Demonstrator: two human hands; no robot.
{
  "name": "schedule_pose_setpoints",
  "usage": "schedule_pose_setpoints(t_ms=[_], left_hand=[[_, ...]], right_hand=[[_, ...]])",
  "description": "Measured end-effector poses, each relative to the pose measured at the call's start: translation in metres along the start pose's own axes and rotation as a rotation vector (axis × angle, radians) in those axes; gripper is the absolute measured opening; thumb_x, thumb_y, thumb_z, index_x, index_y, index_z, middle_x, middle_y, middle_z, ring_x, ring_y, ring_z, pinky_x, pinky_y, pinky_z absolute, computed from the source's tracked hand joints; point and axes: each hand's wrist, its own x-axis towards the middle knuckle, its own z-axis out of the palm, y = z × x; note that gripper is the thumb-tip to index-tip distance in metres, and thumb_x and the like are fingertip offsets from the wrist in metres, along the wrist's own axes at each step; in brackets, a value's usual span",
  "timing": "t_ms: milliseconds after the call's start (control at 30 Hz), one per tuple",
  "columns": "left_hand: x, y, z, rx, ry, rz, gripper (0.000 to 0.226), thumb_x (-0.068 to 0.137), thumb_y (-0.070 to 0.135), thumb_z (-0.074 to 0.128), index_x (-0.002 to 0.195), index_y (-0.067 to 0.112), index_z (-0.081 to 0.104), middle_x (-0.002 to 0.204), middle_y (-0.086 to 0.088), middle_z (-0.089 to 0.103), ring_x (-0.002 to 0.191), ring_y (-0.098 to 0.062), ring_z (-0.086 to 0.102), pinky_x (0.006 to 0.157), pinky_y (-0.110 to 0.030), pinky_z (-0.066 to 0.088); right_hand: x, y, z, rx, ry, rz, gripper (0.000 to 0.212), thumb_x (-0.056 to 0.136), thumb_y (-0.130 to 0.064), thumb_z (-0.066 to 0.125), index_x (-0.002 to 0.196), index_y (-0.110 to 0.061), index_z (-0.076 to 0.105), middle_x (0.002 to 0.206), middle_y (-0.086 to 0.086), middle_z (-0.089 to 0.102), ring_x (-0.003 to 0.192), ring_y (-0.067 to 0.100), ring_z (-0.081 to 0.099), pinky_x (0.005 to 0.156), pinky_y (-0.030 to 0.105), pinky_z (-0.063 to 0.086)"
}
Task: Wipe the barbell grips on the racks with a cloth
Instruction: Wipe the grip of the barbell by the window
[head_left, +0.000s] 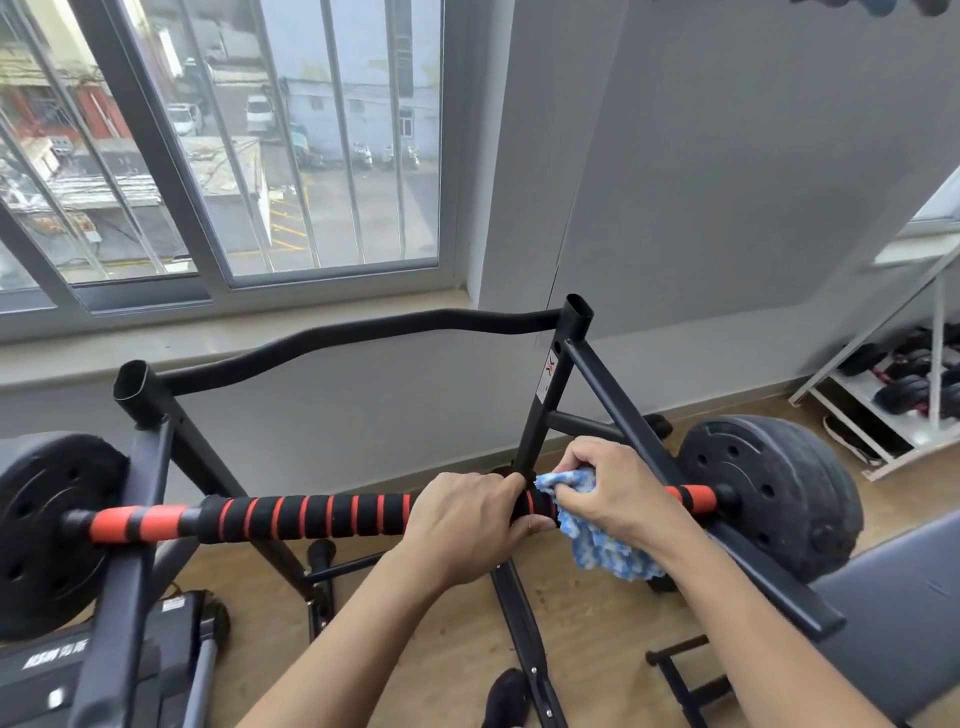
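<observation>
A barbell lies across a black rack (545, 395), and its grip (311, 516) is black foam with red stripes. My left hand (467, 512) curls over the grip near its right end and holds the bar. Just to the right, my right hand (608, 493) clutches a blue-and-white cloth (602, 551) wrapped against the bar, with most of the cloth hanging below it. Black weight plates sit at the left end (47, 535) and the right end (774, 483) of the bar.
A curved black bar (332, 338) joins the rack uprights in front of the window sill. At the right edge lies a dark bench pad (893, 613). A white shelf with dumbbells (904, 389) stands by the right wall. A machine (104, 670) sits at lower left on the wooden floor.
</observation>
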Motion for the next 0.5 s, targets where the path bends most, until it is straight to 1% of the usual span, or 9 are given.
schedule_pose_setpoints(t_ms=[67,133,233,300,333,400,433,467,500], left_hand=[[-0.004,0.0,0.008,0.049,0.085,0.032,0.055,0.099,0.078,0.033,0.091,0.026,0.047,0.082,0.005,0.062,0.074,-0.023,0.063,0.061,-0.037,0.033],[-0.01,0.004,0.019,0.116,0.183,0.066,0.049,0.098,0.072,0.047,0.091,0.024,0.052,0.078,0.006,0.056,0.068,-0.021,0.058,0.059,-0.036,0.035],[-0.017,0.018,0.029,0.153,0.227,-0.007,0.042,0.094,0.061,0.061,0.098,0.02,0.055,0.081,0.001,0.054,0.068,-0.024,0.052,0.06,-0.039,0.038],[-0.014,0.029,0.026,0.114,0.139,-0.123,0.036,0.084,0.051,0.069,0.096,0.02,0.053,0.082,-0.001,0.057,0.069,-0.027,0.056,0.06,-0.039,0.037],[-0.01,0.03,0.018,0.081,0.061,-0.18,0.034,0.081,0.047,0.07,0.094,0.022,0.052,0.083,0.0,0.06,0.072,-0.028,0.061,0.061,-0.039,0.039],[0.003,0.019,-0.001,-0.023,-0.16,-0.268,0.032,0.08,0.05,0.066,0.095,0.024,0.054,0.088,0.003,0.066,0.082,-0.027,0.067,0.068,-0.036,0.047],[0.01,0.011,-0.011,-0.085,-0.28,-0.276,0.032,0.079,0.051,0.065,0.095,0.026,0.057,0.087,0.004,0.066,0.082,-0.026,0.067,0.071,-0.034,0.051],[0.015,0.005,-0.02,-0.117,-0.391,-0.273,0.03,0.076,0.05,0.065,0.093,0.025,0.06,0.083,0.005,0.066,0.08,-0.024,0.067,0.072,-0.032,0.053],[0.018,0.001,-0.026,-0.136,-0.459,-0.271,0.028,0.075,0.048,0.066,0.088,0.024,0.061,0.076,0.006,0.066,0.075,-0.022,0.067,0.071,-0.03,0.055]], right_hand=[[0.005,0.0,-0.001,-0.009,-0.026,0.047,0.018,0.077,-0.019,0.075,0.066,-0.027,0.063,0.073,-0.009,0.067,0.073,0.003,0.062,0.061,0.013,0.043],[0.008,0.001,0.0,-0.014,-0.05,0.082,0.015,0.078,-0.022,0.074,0.067,-0.026,0.064,0.074,-0.008,0.068,0.072,0.004,0.063,0.06,0.016,0.045],[0.007,0.001,0.002,0.012,-0.056,0.121,0.014,0.078,-0.025,0.071,0.067,-0.024,0.063,0.072,-0.004,0.068,0.069,0.008,0.062,0.064,0.025,0.049],[0.003,0.003,0.005,0.039,-0.054,0.138,0.014,0.077,-0.027,0.07,0.067,-0.023,0.062,0.07,-0.003,0.067,0.065,0.008,0.06,0.064,0.027,0.049],[0.0,0.004,0.005,0.053,-0.053,0.143,0.013,0.077,-0.029,0.069,0.068,-0.022,0.061,0.07,-0.003,0.067,0.065,0.008,0.06,0.064,0.028,0.049],[-0.007,0.005,0.006,0.069,-0.039,0.14,0.013,0.076,-0.032,0.068,0.071,-0.022,0.061,0.071,-0.003,0.068,0.068,0.011,0.062,0.067,0.031,0.051],[-0.009,0.005,0.006,0.07,-0.029,0.134,0.014,0.077,-0.032,0.068,0.071,-0.021,0.06,0.071,-0.003,0.067,0.069,0.012,0.062,0.067,0.031,0.051],[-0.011,0.004,0.007,0.069,-0.019,0.129,0.015,0.078,-0.031,0.069,0.071,-0.021,0.06,0.07,-0.004,0.066,0.068,0.011,0.062,0.066,0.031,0.05],[-0.013,0.003,0.008,0.065,-0.005,0.123,0.016,0.079,-0.03,0.069,0.071,-0.021,0.059,0.069,-0.004,0.065,0.067,0.011,0.061,0.065,0.031,0.05]])
